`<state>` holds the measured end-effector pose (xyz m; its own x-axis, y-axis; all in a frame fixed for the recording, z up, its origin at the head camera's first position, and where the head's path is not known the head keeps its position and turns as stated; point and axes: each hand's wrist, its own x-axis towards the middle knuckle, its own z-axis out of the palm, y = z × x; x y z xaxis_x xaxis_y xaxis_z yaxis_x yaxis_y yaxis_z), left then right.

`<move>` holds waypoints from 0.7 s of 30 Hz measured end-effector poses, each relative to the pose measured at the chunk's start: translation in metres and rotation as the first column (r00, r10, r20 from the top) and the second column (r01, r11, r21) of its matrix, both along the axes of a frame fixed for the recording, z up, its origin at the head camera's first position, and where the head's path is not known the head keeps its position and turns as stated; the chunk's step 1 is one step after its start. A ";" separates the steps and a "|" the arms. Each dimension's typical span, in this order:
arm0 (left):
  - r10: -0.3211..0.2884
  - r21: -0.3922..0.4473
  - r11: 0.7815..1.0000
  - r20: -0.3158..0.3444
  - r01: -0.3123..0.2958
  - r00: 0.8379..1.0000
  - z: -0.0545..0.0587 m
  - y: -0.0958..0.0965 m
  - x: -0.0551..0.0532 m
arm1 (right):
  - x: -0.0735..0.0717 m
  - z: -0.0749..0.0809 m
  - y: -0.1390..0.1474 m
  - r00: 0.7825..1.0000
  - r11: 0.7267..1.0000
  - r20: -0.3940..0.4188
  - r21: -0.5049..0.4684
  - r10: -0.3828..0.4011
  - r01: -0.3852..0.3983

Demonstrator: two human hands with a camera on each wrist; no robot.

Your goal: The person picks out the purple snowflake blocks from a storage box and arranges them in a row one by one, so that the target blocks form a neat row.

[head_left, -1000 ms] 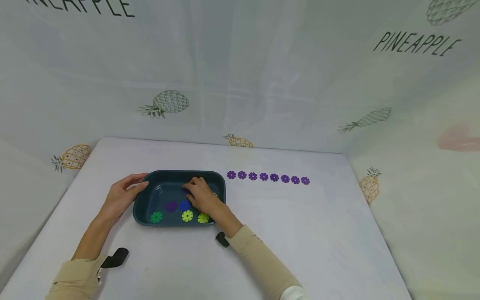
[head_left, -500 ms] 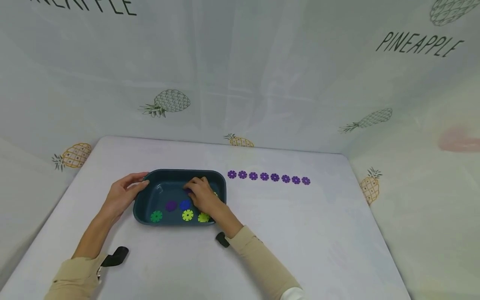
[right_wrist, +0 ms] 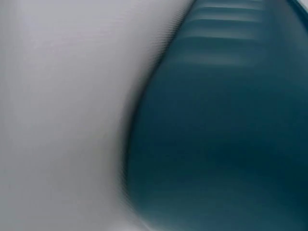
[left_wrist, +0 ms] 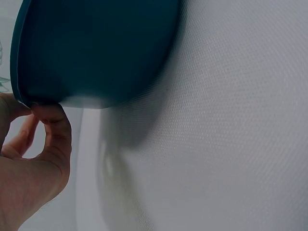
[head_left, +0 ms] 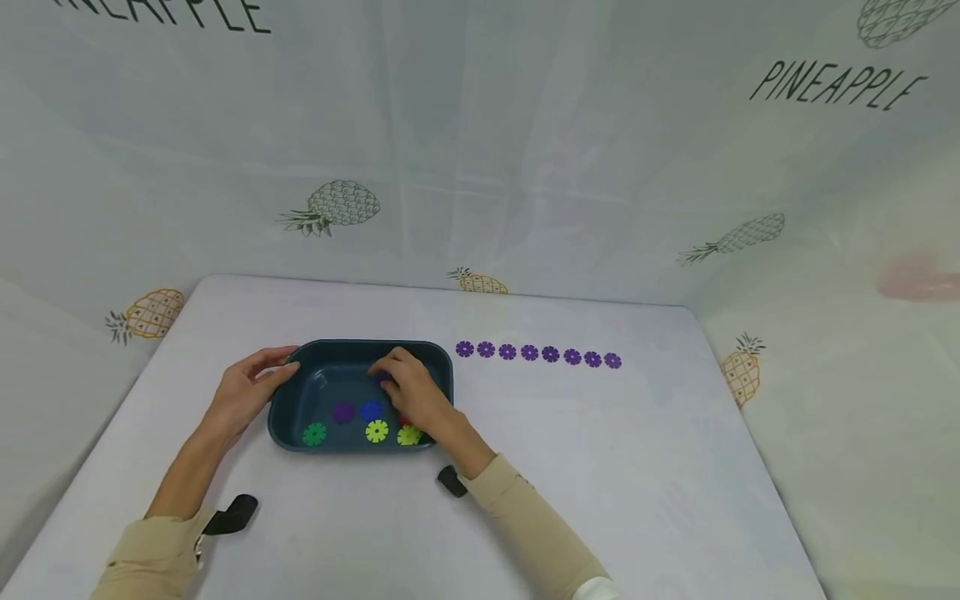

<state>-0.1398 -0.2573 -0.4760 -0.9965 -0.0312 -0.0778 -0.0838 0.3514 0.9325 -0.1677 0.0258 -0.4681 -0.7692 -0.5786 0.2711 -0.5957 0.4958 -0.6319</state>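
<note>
At the left end of a dark teal tray (head_left: 330, 372), my left hand (head_left: 234, 396) grips the rim between thumb and fingers; the left wrist view shows the same pinch at the tray's corner, with the hand (left_wrist: 41, 163) below it. My right hand (head_left: 417, 395) reaches inside the tray and pinches a purple notched disc (head_left: 382, 377), partly hidden by the fingers. Lower in the tray lie a purple disc (head_left: 343, 412), a blue disc (head_left: 371, 410), a green disc (head_left: 314, 434) and yellow discs (head_left: 377, 431). A red piece (head_left: 405, 420) peeks out under the right hand.
Right of the tray, several purple notched discs (head_left: 529, 352) form a straight row on the white table (head_left: 585, 467). A pineapple-print cloth (head_left: 525, 167) hangs behind and beside the table. The right wrist view holds only the tray's outer wall (right_wrist: 216, 120) and white tabletop.
My right hand has shifted slightly up and right inside the tray, the purple disc moving with it, and a red piece now shows beneath. My left hand has stayed on the rim.
</note>
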 end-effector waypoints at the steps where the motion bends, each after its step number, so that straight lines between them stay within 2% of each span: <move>1: -0.001 0.004 1.000 0.000 0.001 1.000 0.000 0.000 0.000 | 0.000 0.001 0.001 1.000 1.000 -0.003 -0.018 -0.003 0.003; 7: -0.004 0.009 1.000 -0.003 0.004 1.000 -0.001 -0.002 -0.001 | -0.005 0.005 0.012 0.999 0.995 -0.016 -0.099 -0.033 0.031; 14: -0.012 0.004 1.000 -0.013 0.012 1.000 0.002 0.001 -0.002 | -0.007 0.011 0.029 0.997 0.975 0.043 -0.211 -0.069 0.077; 21: -0.010 -0.017 1.000 -0.011 0.010 1.000 0.005 0.003 0.001 | -0.007 0.016 0.044 0.994 0.963 0.041 -0.246 -0.104 0.111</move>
<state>-0.1385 -0.2543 -0.4706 -0.9976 -0.0225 -0.0661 -0.0697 0.3684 0.9271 -0.1751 0.0694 -0.4519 -0.8323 -0.4101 0.3730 -0.5281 0.3821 -0.7584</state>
